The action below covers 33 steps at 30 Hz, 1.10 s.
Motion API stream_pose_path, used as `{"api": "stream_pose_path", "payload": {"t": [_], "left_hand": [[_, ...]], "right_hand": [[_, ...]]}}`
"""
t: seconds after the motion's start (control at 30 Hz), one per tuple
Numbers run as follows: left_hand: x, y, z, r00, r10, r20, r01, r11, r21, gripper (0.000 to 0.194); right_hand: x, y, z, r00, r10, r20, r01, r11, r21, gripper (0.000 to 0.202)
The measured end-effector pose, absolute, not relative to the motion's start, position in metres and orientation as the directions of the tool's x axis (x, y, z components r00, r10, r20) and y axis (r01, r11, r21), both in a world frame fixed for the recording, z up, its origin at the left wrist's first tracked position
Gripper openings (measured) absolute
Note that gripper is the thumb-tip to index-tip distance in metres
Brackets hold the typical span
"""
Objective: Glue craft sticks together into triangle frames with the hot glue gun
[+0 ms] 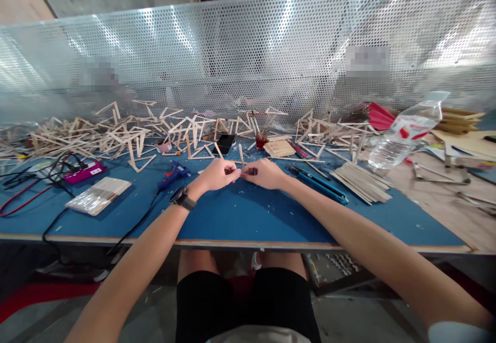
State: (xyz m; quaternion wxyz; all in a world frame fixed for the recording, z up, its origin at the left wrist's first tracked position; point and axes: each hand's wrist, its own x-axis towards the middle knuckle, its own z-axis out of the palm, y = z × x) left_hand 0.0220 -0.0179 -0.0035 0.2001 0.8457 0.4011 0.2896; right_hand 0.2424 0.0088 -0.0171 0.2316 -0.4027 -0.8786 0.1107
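Head view, landmark glue gun [172, 174]. Left hand [219, 174]: just right of glue gun, thumb and fingertips pinched narrow on thin wooden sticks [241, 153]. Right hand [264, 173]: farther right of glue gun, fingers curled narrow on same sticks; exact contact partly hidden. Stick bundle [362, 182]: well right of glue gun. Handling, judged: light, stiff, dry, brittle if bent; best held lightly near ends.

Left hand [219, 174]: bent inward, fingers curled toward the thumb.
Right hand [265, 174]: faced it, fingertips close (contact was unclear).
Forearms [141, 258]: reached forward, converging.
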Motion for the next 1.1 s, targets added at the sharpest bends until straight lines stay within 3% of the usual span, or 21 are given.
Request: {"api": "stream_pose_path", "payload": {"t": [0.2,0.4,0.57,0.77,0.9,0.97,1.1], "left_hand": [[0.018,-0.02,0.001,0.484,0.818,0.31,0.481,-0.545,0.687,0.04],[0.012,-0.015,0.008,0.468,0.834,0.293,0.105,-0.382,0.918,0.04],[0.007,-0.022,0.024,0.389,0.872,0.296,-0.157,-0.254,0.954,0.042],[-0.002,-0.027,0.027,0.632,0.771,0.08,0.083,-0.17,0.982,0.044],[0.001,-0.018,0.017,0.587,0.793,0.165,0.107,-0.278,0.955,0.042],[0.004,-0.014,0.012,0.523,0.823,0.223,0.204,-0.375,0.904,0.041],[0.009,-0.011,0.006,0.425,0.828,0.366,0.536,-0.556,0.635,0.05]], "right_hand": [[0.242,0.006,-0.013,-0.567,0.758,0.321,0.645,0.652,-0.4,0.019],[0.242,0.004,-0.011,-0.539,0.771,0.339,0.653,0.637,-0.41,0.02],[0.242,0.005,-0.011,-0.537,0.774,0.335,0.659,0.633,-0.406,0.02],[0.244,0.006,-0.013,-0.544,0.751,0.374,0.638,0.66,-0.397,0.018],[0.245,0.009,-0.014,-0.53,0.756,0.384,0.64,0.654,-0.403,0.019],[0.245,0.01,-0.014,-0.525,0.767,0.369,0.637,0.641,-0.427,0.019],[0.246,0.011,-0.013,-0.605,0.748,0.275,0.592,0.653,-0.473,0.023]]}}
